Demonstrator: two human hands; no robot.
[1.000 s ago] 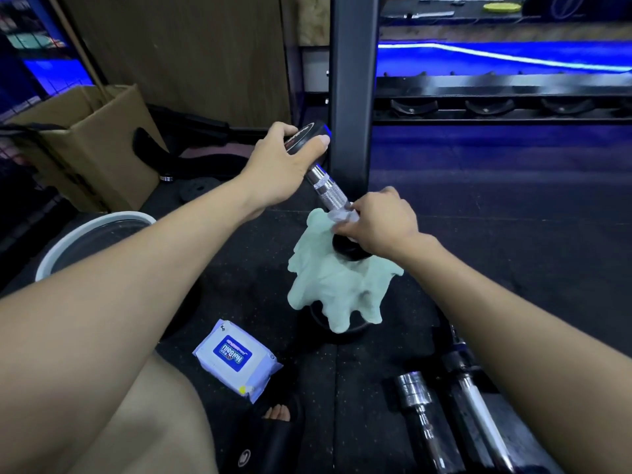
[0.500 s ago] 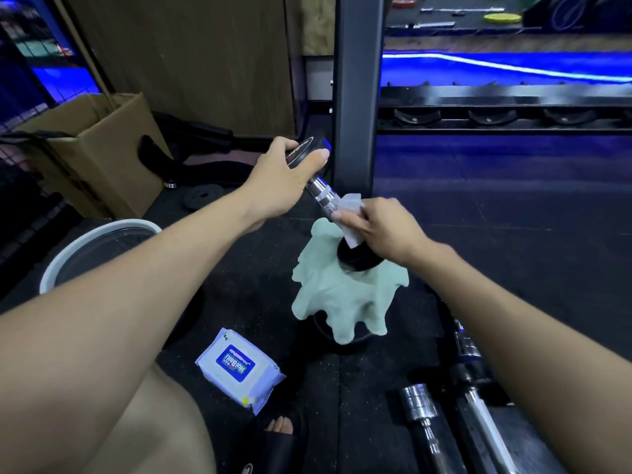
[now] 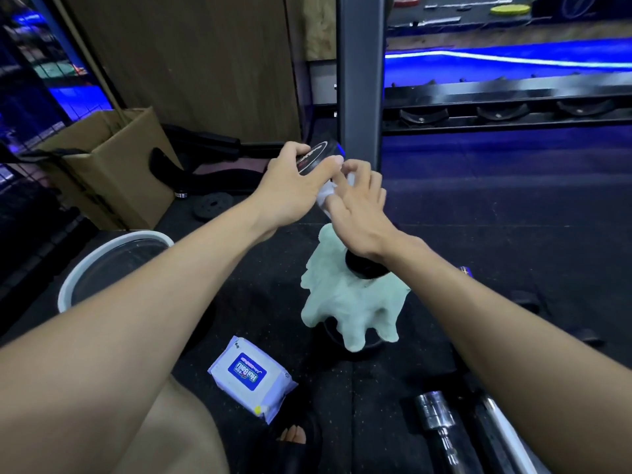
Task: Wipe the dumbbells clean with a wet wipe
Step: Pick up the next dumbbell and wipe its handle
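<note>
both hands [image 3: 328,193] on a tilted dumbbell [image 3: 316,157], white wipe [image 3: 325,196] between them

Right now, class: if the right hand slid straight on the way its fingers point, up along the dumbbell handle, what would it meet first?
Most likely the left hand, which grips the dumbbell's upper head just ahead of the right hand and its wet wipe. Depth is unclear.

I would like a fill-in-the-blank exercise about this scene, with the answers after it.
1. The left hand grips the dumbbell's upper ____.
2. The right hand presses a white ____ against the handle.
3. The dumbbell's lower end rests on a pale green ____.
4. The wipes pack lies on the ____.

Answers: end; wipe; cloth; floor
</note>
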